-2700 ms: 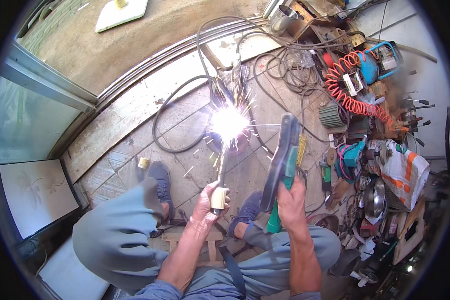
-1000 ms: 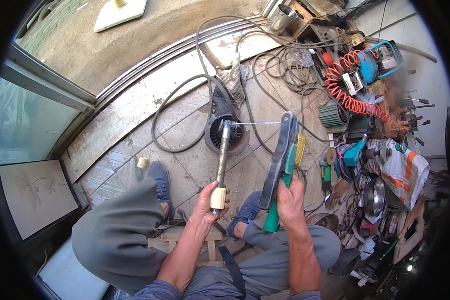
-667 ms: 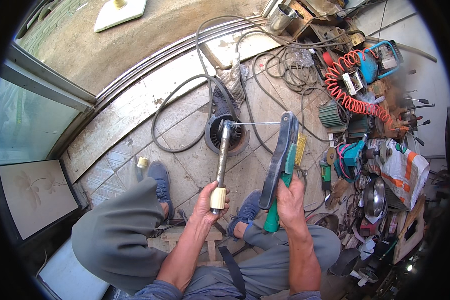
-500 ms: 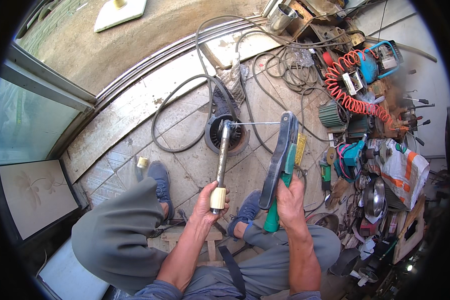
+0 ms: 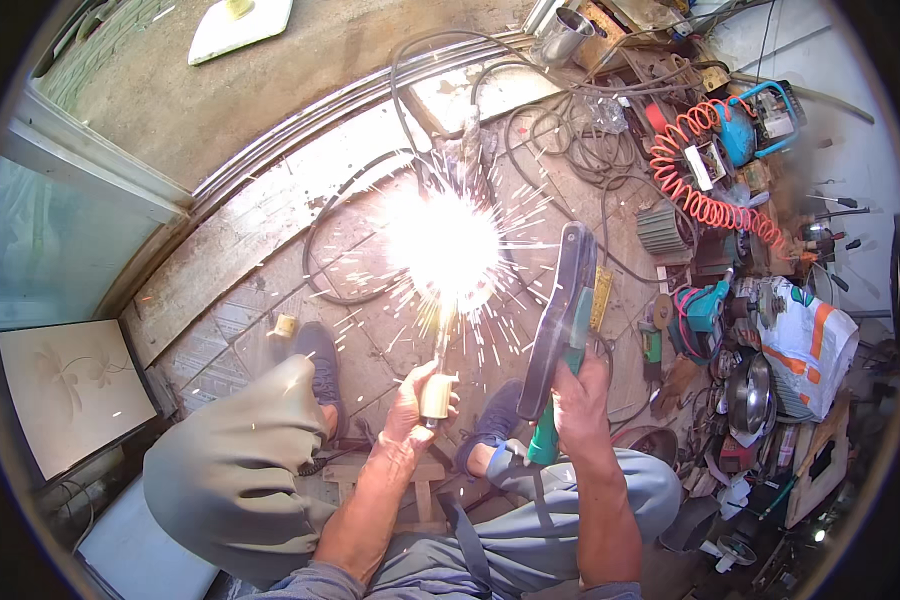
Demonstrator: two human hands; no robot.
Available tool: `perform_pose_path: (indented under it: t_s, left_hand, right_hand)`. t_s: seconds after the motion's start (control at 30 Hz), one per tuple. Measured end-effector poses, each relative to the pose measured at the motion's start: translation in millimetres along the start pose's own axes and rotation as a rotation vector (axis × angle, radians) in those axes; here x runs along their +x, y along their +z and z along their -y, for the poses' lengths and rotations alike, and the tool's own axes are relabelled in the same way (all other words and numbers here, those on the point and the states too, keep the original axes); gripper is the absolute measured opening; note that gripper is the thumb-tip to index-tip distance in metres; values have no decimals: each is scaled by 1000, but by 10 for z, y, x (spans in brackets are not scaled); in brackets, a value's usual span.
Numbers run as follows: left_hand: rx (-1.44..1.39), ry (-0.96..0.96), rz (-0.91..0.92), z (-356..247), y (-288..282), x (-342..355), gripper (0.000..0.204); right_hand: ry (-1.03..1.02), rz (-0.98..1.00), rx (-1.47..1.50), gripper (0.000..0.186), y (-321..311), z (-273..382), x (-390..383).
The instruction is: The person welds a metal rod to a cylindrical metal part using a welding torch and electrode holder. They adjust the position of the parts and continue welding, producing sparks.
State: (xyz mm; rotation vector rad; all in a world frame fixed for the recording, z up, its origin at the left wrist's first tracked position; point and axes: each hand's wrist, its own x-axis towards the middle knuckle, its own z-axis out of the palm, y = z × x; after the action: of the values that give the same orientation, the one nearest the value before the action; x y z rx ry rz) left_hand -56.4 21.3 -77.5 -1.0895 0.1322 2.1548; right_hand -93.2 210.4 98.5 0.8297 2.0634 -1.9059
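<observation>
My left hand [image 5: 410, 405] is wrapped round the cream sleeve [image 5: 435, 397] near the lower end of a metal rod [image 5: 440, 345], which points away from me. A white glare with flying sparks [image 5: 445, 245] hides the rod's far end and the round metal piece there. In my right hand [image 5: 580, 400] is a welding electrode holder [image 5: 560, 330], its green grip closed in my fingers and its long dark jaw part slanting up. From the holder's top a thin welding electrode [image 5: 535, 246] runs left into the glare.
Black cables [image 5: 315, 240] loop over the tiled floor [image 5: 240, 350]. At the right lie a coiled orange hose [image 5: 710, 210], a teal power tool [image 5: 705, 310], a small green grinder [image 5: 653, 345] and a white sack [image 5: 810, 350]. A pale panel [image 5: 75, 385] stands left, by a sliding door [image 5: 60, 230].
A blinding arc has flared up where the electrode tip meets the rod's far end, throwing sparks all round. Both hands keep nearly the same place and grip.
</observation>
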Motion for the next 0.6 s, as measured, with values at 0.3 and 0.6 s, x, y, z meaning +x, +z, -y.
perform_pose_path:
  t_s: [0.3, 0.6]
  left_hand:
    - [51, 3, -72, 19, -62, 54, 36]
    - [48, 0, -44, 22, -60, 64, 35]
  right_hand:
    - [55, -30, -23, 31, 15, 49, -18]
    - [-108, -14, -14, 20, -10, -38, -2]
